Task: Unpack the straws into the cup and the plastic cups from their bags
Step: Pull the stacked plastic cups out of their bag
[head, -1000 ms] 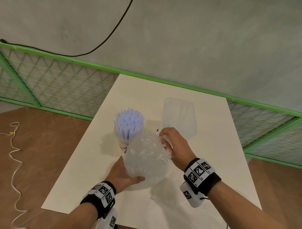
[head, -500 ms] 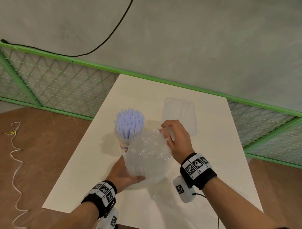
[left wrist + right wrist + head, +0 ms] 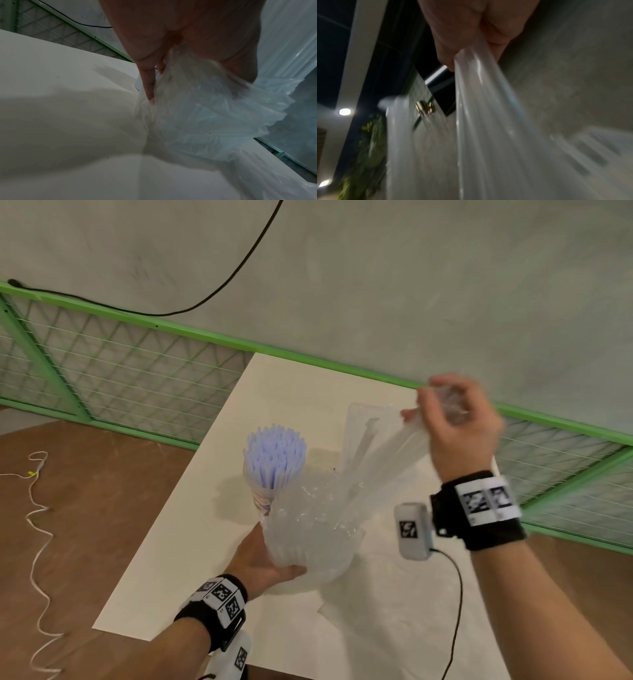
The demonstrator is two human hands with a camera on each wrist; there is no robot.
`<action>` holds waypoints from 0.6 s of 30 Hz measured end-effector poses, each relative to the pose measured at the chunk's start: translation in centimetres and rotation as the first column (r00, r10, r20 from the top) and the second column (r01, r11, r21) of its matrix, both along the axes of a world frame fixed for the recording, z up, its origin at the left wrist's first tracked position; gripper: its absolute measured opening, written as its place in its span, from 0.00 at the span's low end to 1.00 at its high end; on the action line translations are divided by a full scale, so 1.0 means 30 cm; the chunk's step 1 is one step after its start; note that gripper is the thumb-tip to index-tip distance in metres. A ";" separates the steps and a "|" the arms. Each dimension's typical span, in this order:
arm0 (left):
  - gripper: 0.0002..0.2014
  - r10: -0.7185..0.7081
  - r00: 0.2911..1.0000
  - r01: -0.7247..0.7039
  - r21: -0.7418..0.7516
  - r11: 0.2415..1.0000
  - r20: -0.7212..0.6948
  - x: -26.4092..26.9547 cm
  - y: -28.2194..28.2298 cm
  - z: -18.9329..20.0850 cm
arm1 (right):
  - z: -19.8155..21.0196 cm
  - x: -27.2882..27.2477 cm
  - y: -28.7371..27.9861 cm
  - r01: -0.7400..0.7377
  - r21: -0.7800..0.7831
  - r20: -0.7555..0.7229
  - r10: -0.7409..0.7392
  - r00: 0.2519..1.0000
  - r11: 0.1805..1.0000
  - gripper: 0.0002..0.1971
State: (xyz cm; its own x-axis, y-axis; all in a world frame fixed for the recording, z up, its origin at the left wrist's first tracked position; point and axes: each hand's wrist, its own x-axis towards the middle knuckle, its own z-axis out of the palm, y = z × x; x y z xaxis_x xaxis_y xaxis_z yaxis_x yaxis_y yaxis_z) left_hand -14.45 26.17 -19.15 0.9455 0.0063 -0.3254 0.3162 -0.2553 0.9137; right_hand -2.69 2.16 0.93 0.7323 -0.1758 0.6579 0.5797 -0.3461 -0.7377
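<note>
My left grip (image 3: 265,559), low in the frame's centre, wraps the bagged stack of plastic cups (image 3: 308,537) from below, anchoring it, I judge, so the bag (image 3: 380,460) can slide off. My right grip (image 3: 455,422), upper right, pinches the bag's bunched mouth and draws the film taut. Beyond, centre frame, straws (image 3: 274,457) stand in their cup on the bench (image 3: 164,559). Cup count unreadable through crinkled film; right wrist view blurred.

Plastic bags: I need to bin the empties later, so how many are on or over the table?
2. One clear plastic bag, around the stacked clear cups, is gripped by both hands: left, right. One flat clear bag lies behind on the white table.
</note>
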 end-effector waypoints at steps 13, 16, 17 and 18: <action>0.39 0.006 1.000 -0.006 0.012 1.000 0.005 -0.003 0.003 0.001 | 0.274 0.168 -0.150 0.029 0.036 0.180 -0.035 0.983 0.999 0.04; 0.39 0.013 1.000 -0.013 0.011 1.000 0.009 -0.004 0.001 0.001 | 0.151 0.248 -0.137 -0.072 -0.076 -0.016 0.071 0.997 0.995 0.04; 0.39 0.033 0.999 -0.033 0.008 0.999 0.004 -0.002 -0.001 -0.003 | 0.100 0.282 -0.124 -0.123 -0.182 -0.116 0.103 0.988 0.976 0.04; 0.40 0.030 1.000 -0.030 0.007 1.000 0.001 -0.004 0.000 -0.003 | 0.047 0.291 -0.123 -0.153 -0.334 -0.234 0.076 0.969 0.930 0.03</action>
State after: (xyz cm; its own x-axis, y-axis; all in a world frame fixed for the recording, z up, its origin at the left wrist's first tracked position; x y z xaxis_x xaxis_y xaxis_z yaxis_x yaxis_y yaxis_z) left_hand -14.56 26.16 -19.24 0.9453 0.0368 -0.3243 0.3227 -0.2525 0.9122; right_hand 6.03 -1.53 2.34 0.8630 0.1289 0.4885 0.4735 -0.5434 -0.6931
